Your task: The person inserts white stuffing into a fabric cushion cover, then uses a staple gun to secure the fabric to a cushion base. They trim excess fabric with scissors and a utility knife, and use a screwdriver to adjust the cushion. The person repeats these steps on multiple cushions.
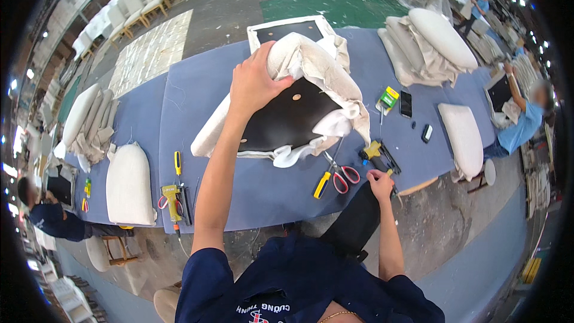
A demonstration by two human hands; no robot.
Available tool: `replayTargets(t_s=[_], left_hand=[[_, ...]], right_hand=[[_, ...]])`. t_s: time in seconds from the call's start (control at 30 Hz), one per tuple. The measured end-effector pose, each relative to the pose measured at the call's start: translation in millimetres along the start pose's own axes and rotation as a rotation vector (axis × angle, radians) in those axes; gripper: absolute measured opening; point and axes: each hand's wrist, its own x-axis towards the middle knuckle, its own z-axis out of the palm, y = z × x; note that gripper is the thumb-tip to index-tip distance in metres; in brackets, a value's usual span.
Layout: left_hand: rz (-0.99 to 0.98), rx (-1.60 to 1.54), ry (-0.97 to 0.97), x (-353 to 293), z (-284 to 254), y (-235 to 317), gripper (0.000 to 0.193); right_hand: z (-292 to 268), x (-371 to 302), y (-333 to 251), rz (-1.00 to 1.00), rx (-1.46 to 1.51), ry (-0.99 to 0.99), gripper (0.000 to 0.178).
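Observation:
My left hand (258, 81) is closed over the far left edge of an upholstered chair seat (287, 116), gripping its beige fabric (308, 57). The seat lies on the blue-grey table with its black underside up, and loose cloth bunches around its rim. Close to the table's front edge, my right hand (381, 184) has its fingers closed at the handle end of a yellow-and-black staple gun (375, 151). Between the seat and that hand lie red-handled scissors (341, 177) and a tool with a yellow-and-black handle (321, 185).
Beyond the seat lies another framed panel (287, 29). Right of it are a green-yellow box (388, 100), a phone (406, 104) and stacked cushions (427, 45). A second staple gun (173, 203) and a pale cushion (130, 184) lie left. People work at both sides.

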Motion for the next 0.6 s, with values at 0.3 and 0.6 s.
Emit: replayTargets(t_s=[0.3, 0.6], left_hand=[[0.026, 0.041, 0.005, -23, -9, 15, 0.074], [0.001, 0.031, 0.036, -47, -27, 19, 0.074]], right_hand=[[25, -4, -79, -0.083, 0.591, -0.276, 0.022], [-163, -53, -346, -0.866, 1.009, -0.078, 0.057]])
